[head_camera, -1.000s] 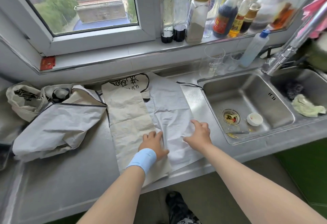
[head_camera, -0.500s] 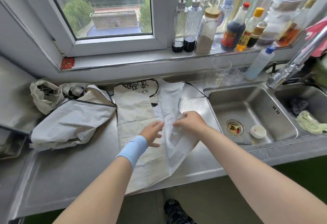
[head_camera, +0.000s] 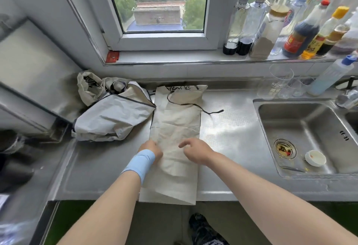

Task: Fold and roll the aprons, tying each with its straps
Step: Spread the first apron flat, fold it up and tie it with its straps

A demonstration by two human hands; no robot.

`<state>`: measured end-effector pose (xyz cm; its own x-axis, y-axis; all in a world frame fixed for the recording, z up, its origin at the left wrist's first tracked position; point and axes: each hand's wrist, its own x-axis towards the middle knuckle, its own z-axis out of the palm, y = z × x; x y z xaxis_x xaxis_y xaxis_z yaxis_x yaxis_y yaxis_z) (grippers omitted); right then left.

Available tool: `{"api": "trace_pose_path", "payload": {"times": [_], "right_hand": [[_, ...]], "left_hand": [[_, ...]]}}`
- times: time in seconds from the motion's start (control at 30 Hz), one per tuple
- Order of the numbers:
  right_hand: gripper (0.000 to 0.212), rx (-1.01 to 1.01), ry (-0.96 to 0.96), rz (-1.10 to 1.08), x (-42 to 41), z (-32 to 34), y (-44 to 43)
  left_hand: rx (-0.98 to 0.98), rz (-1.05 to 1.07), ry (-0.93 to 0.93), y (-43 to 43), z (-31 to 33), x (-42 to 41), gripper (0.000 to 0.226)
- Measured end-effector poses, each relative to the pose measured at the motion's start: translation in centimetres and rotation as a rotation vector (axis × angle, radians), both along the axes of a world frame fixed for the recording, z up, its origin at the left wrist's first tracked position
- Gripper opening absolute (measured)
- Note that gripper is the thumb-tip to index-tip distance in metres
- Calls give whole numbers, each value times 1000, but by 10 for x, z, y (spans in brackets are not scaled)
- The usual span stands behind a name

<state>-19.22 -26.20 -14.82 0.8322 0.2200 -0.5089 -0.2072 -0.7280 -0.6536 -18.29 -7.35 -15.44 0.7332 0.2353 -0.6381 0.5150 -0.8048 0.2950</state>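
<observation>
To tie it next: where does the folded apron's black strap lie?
Head view: the black strap runs rightward off the folded apron onto the counter, ending left of the sink.

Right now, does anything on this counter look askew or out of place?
Yes. The folded beige fabric apron hangs its near end over the front edge of the steel counter, and its thin black strap trails loose to the right. Left of it, the other grey-and-beige aprons lie in a crumpled heap.
</observation>
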Motion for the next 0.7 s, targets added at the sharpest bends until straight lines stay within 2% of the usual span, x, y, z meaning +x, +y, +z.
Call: {"api": "trace_pose_path", "payload": {"times": [0.1, 0.17, 0.27, 0.33, 0.43, 0.53, 0.63, 0.7], "right_hand": [[50, -289, -99, 247, -1, -24, 0], [62, -391, -156, 376, 0, -37, 3], [70, -463, -150, 482, 1, -49, 7], [59, -525, -156, 515, 2, -54, 1], [38, -602, -248, 477, 9, -54, -14], [34, -715, -259, 413, 20, -48, -31], [35, -692, -201, 355, 30, -45, -46], [38, -636, -172, 320, 39, -40, -51]], "left_hand": [[131, -142, 117, 10, -13, -11, 36], [206, -194, 177, 10, -22, -15, 50], [143, 58, 43, 9, -33, -18, 79], [79, 97, -10, 7, -35, -16, 93], [-22, -11, -37, 3, -37, -10, 82], [-104, -176, 45, -10, -32, -5, 71], [-12, -341, 145, -25, -25, 8, 63], [66, -384, 121, -31, -19, 19, 56]]}}
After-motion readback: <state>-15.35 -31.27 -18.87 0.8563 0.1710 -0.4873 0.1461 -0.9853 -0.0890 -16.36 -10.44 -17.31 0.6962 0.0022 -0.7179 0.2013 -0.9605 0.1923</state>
